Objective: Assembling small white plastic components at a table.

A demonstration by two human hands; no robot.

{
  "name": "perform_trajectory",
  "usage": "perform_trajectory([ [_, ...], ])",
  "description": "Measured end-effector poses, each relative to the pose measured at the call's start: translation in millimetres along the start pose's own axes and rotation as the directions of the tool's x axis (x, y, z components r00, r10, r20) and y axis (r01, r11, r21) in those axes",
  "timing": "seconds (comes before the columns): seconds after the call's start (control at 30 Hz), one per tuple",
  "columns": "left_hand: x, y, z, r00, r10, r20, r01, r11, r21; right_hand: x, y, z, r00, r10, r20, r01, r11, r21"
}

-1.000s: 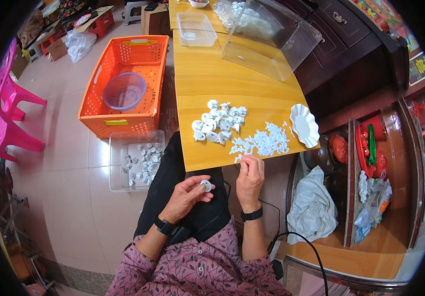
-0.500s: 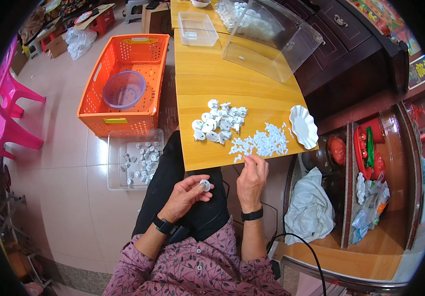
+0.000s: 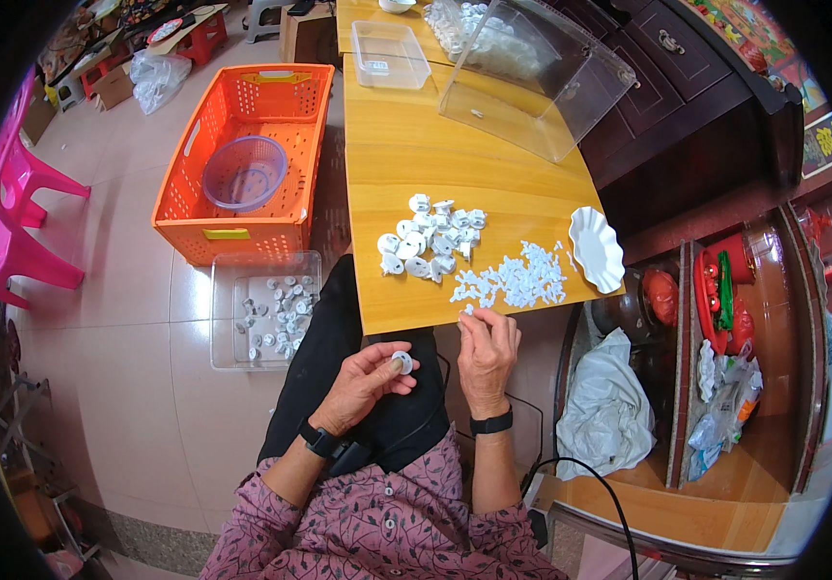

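Note:
Over my lap, my left hand (image 3: 363, 389) pinches a round white plastic part (image 3: 402, 363) between thumb and fingers. My right hand (image 3: 489, 360) is at the table's near edge, its thumb and fingertips closed on a small white plastic piece (image 3: 469, 309). Just beyond those fingertips spreads a loose pile of small white plastic pieces (image 3: 522, 278). To its left lies a heap of larger round white plastic parts (image 3: 432, 237), some tilted on edge. What the fingers of my right hand cover is partly hidden.
The yellow wooden table (image 3: 416, 145) carries a white scalloped dish (image 3: 596, 249), a clear tray (image 3: 389, 55) and a large clear box (image 3: 532, 82). On the floor to the left stand an orange crate (image 3: 234, 237) with a purple basket (image 3: 244, 174) inside, and a clear bin (image 3: 232, 360) holding white parts.
My right hand has shifted slightly left and toward me, its fingertips now on a small piece at the table edge. My left hand keeps the round part in place.

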State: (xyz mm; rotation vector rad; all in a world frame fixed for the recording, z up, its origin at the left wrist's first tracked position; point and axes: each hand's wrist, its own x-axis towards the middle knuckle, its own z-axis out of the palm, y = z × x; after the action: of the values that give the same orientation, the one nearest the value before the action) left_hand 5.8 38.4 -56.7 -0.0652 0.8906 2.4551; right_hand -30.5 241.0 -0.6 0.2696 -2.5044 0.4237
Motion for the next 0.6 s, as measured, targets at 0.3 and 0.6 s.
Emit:
perform_trajectory([
  [0.3, 0, -1, 0, 1.000, -0.004, -0.001, 0.004, 1.000, -0.001, 9, 5, 6, 0.982, 0.174, -0.077, -0.145, 0.947, 0.285],
  [0.6, -2, -1, -2, 1.000, 0.002, 0.005, -0.002, 1.000, -0.024, 5, -7, -4, 0.775, 0.578, 0.256, -0.552, 0.421, 0.720],
])
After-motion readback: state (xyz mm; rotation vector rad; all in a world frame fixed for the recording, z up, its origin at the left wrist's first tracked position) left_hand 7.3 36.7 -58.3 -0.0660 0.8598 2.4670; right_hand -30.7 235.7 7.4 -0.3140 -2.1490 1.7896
